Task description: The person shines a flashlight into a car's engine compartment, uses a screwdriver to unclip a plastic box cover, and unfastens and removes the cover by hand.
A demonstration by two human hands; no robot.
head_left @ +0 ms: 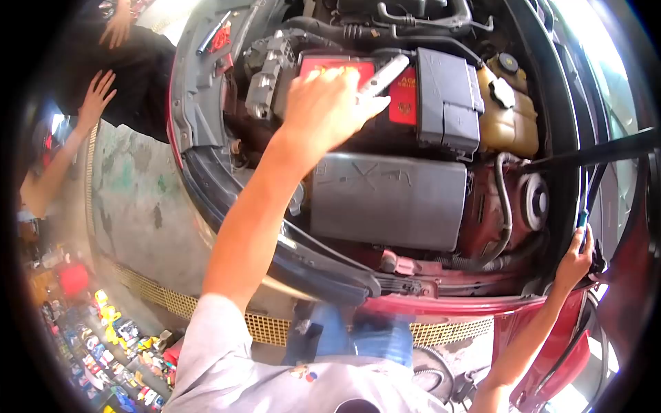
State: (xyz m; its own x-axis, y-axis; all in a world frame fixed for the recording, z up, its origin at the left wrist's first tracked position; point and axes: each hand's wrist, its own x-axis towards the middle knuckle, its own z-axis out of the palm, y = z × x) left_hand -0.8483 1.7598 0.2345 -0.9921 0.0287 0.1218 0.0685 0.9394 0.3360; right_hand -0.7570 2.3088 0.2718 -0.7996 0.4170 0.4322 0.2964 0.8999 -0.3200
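Over the red-topped battery (403, 96), my left hand (327, 107) is closed around a pale grey bar-shaped object (385, 76). The bar sticks out between thumb and forefinger, pointing up and right; its kind is unclear, and glare washes out the fingertips. At the right side of the engine bay, my right hand (575, 258) is wrapped round a screwdriver (583, 219) with a teal handle. Its thin shaft points away from me, along the edge near the windscreen. A grey battery cover (449, 96) stands right of the red label.
A black box lid (385, 203) lies nearest me in the bay. The yellowed fluid tank (508, 113) sits at right, near a black prop bar (599, 150). A pen-like tool (213, 33) rests on the front panel. Another person's hands (96, 102) are at left.
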